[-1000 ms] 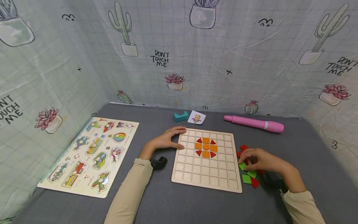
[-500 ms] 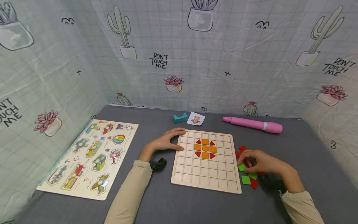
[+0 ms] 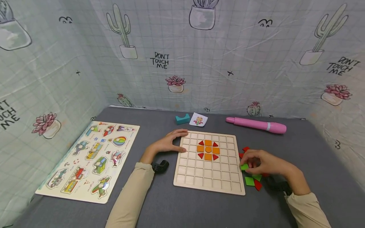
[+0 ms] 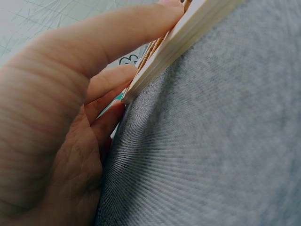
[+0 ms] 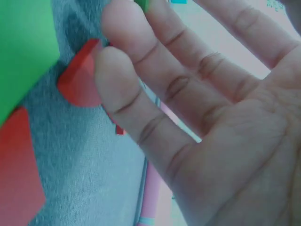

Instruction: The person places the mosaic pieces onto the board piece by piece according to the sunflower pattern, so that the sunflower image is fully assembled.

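Note:
A square wooden grid board [image 3: 199,172] lies mid-table, with orange squares, an orange disc [image 3: 208,149] and red pieces set near its middle. My left hand [image 3: 168,142] rests at the board's left edge. In the left wrist view, the thumb [image 4: 141,26] touches the board's rim [image 4: 162,59] and the fingers lie along its side. Right of the board, my right hand [image 3: 265,163] pinches a green square tile [image 3: 244,167] between thumb and fingers. In the right wrist view, the fingertips hide most of this tile [image 5: 142,4]. Below the hand lie another green tile [image 3: 249,181] and a red piece [image 3: 258,185].
At left lies a vehicle picture puzzle board [image 3: 85,161]. Behind the grid board are a teal block [image 3: 182,119], a small pattern card [image 3: 198,119] and a pink wand-shaped object [image 3: 256,124]. A printed cloth [image 3: 205,63] walls the table's back and sides.
The right hand's pinched green tile has shifted slightly up and away from the other loose pieces. The left hand stays at the board's edge. The head view has shifted slightly.

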`<state>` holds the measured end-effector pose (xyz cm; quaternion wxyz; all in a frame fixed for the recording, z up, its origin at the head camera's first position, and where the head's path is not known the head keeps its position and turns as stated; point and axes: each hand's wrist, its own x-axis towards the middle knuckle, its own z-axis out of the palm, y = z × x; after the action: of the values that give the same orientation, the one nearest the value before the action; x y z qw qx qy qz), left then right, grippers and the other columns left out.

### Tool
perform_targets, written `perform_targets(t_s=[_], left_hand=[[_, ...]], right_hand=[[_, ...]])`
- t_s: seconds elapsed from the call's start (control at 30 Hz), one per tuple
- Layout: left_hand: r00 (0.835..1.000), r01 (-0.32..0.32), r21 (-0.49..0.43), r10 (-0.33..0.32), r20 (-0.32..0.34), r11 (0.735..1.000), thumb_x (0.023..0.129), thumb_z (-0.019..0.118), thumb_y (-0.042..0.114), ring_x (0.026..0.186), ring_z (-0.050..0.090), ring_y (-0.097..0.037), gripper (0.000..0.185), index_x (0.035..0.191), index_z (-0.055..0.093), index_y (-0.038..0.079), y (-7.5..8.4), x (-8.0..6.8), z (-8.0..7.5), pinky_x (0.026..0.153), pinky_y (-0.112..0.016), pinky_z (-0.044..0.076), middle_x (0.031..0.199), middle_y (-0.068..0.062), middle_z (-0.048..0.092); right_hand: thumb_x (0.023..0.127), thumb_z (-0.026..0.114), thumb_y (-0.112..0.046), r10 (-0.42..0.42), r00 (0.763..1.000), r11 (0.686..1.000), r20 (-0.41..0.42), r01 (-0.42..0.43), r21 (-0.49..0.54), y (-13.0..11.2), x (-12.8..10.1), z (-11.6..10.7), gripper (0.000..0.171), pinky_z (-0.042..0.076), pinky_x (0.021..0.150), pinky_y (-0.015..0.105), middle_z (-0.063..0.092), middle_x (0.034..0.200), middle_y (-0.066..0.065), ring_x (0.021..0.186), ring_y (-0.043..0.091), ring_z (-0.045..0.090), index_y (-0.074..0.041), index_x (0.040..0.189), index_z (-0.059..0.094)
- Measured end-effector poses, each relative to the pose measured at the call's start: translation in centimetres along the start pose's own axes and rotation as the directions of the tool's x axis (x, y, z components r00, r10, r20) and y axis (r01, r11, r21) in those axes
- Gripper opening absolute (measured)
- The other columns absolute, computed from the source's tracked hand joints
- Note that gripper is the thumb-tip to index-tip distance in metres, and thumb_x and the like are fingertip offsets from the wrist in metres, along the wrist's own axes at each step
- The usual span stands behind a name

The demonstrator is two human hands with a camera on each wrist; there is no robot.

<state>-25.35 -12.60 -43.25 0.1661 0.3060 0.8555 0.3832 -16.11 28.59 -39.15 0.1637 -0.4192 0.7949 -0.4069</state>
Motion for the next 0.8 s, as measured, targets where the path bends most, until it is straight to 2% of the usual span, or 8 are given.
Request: perform_targets(t_s=[0.17,0.37,0.6,0.8], left_hand=[[1.0,-0.002,0.0,0.002,-0.004,1.0,0.084,0.076,0.028,0.148,0.016,-0.029,0.076,0.149,0.041,0.009,0.0,0.0,0.0,0.117,-0.056,0.014,0.159,-0.006,0.027],[1.0,-0.023,0.011,0.023,-0.002,1.0,0.084,0.076,0.028,0.148,0.017,-0.029,0.076,0.149,0.041,0.008,0.1,-0.1,0.0,0.117,-0.056,0.015,0.159,-0.006,0.027],[0.999,-0.051,0.0,0.051,-0.002,0.999,0.085,0.076,0.023,0.148,0.018,-0.029,0.074,0.148,0.041,0.006,0.1,-0.2,-0.1,0.117,-0.055,0.015,0.158,-0.008,0.028],[0.999,-0.037,-0.001,0.037,0.002,0.999,0.085,0.075,0.024,0.148,0.018,-0.029,0.074,0.148,0.041,0.007,0.1,-0.2,-0.1,0.117,-0.055,0.015,0.159,-0.007,0.028]], right_hand=[[0.088,0.07,0.0,-0.059,0.998,0.997,-0.026,0.058,-0.049,-0.4,0.5,0.4,0.018,0.052,0.064,0.026,0.061,0.095,0.009,0.074,0.012,0.058,-0.005,0.105,0.067],[0.087,0.072,-0.002,-0.06,0.998,0.997,-0.015,0.059,-0.046,-0.7,1.2,1.1,0.018,0.055,0.069,0.027,0.063,0.099,0.009,0.079,0.011,0.06,-0.006,0.105,0.068],[0.088,0.072,-0.004,-0.08,0.997,0.992,-0.017,0.079,-0.094,-1.0,2.1,1.8,0.019,0.053,0.065,0.026,0.062,0.101,0.007,0.076,0.009,0.058,-0.008,0.105,0.069],[0.089,0.071,-0.009,-0.019,1.0,0.998,0.009,0.019,-0.065,-1.0,2.9,2.3,0.015,0.053,0.066,0.025,0.063,0.099,0.006,0.076,0.01,0.057,-0.01,0.104,0.069]])
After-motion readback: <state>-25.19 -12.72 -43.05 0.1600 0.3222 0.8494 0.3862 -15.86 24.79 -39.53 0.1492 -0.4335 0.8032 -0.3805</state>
